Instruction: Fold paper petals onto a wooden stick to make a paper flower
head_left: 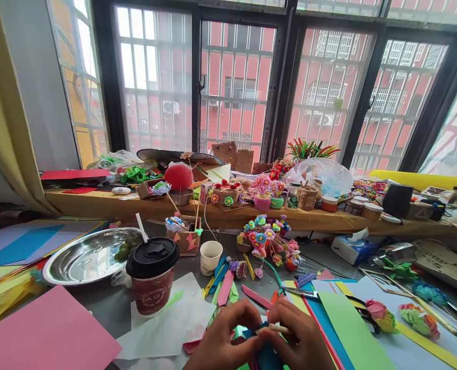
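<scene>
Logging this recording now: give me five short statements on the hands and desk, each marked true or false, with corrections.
1. The left hand and right hand meet at the blue paper. True.
2. The scissors are in the right hand. False: they lie among coloured sheets.
3. The lidded cup stands left of the white cup. True.
4. The metal plate holds red flowers. False: it holds green round items.
5. The lidded cup's lid is white. False: black.

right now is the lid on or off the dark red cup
On: the black lid covers the top of the dark red cup, hiding its rim. How full it is, I cannot tell.
</scene>
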`<state>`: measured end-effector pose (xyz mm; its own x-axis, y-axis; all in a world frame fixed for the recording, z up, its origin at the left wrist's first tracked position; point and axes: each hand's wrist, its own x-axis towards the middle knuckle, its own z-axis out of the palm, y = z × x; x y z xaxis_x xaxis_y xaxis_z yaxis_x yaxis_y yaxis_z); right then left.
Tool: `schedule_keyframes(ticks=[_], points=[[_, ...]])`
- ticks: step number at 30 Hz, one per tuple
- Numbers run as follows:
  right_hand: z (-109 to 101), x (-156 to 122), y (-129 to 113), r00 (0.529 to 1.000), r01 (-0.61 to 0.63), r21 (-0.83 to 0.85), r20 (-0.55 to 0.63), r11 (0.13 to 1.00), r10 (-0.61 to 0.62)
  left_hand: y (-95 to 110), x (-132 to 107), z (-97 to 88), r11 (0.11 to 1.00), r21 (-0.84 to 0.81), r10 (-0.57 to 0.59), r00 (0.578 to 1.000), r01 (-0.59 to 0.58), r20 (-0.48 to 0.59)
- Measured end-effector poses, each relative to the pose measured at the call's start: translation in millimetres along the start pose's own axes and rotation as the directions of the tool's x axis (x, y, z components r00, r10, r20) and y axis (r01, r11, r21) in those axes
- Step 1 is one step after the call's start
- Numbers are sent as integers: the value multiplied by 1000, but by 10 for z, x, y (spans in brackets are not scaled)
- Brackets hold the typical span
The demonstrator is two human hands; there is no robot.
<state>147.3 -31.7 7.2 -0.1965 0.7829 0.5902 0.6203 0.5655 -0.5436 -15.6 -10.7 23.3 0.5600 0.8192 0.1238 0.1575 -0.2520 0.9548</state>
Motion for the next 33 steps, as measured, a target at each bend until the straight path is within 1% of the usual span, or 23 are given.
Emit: schedule_keyframes(ticks=[2, 5, 8, 11, 13, 17, 19, 27, 33], points=[[-16, 6, -18, 996, -70, 34, 61, 997, 68, -39, 8, 0, 994, -100, 38, 998, -33, 50], [-38, 8, -33, 982, -158, 78, 114, 984, 149, -92, 22, 11, 982, -183, 67, 994, -50, 87], [-40, 8, -36, 968, -228, 88, 124, 970, 216, -110, 32, 16, 974, -218, 76, 993, -54, 95], [-41, 8, -38, 952, -283, 76, 142, 956, 271, -104, 37, 13, 977, -211, 59, 994, -39, 90], [-59, 13, -44, 943, -302, 80, 169, 950, 286, -104, 41, 8, 978, -206, 41, 996, -24, 79], [-129, 24, -64, 923, -308, 94, 270, 947, 273, -136, 52, -3, 978, -208, 15, 998, -3, 54], [-155, 22, -71, 915, -315, 96, 294, 944, 276, -154, 57, -7, 978, -210, 15, 999, -5, 46], [-143, 13, -67, 891, -383, 135, 314, 914, 327, -157, 46, -5, 980, -195, 24, 1000, -23, 4], [-143, 22, -69, 891, -400, 162, 300, 902, 341, -165, 67, 3, 970, -241, 30, 1000, -31, -10]])
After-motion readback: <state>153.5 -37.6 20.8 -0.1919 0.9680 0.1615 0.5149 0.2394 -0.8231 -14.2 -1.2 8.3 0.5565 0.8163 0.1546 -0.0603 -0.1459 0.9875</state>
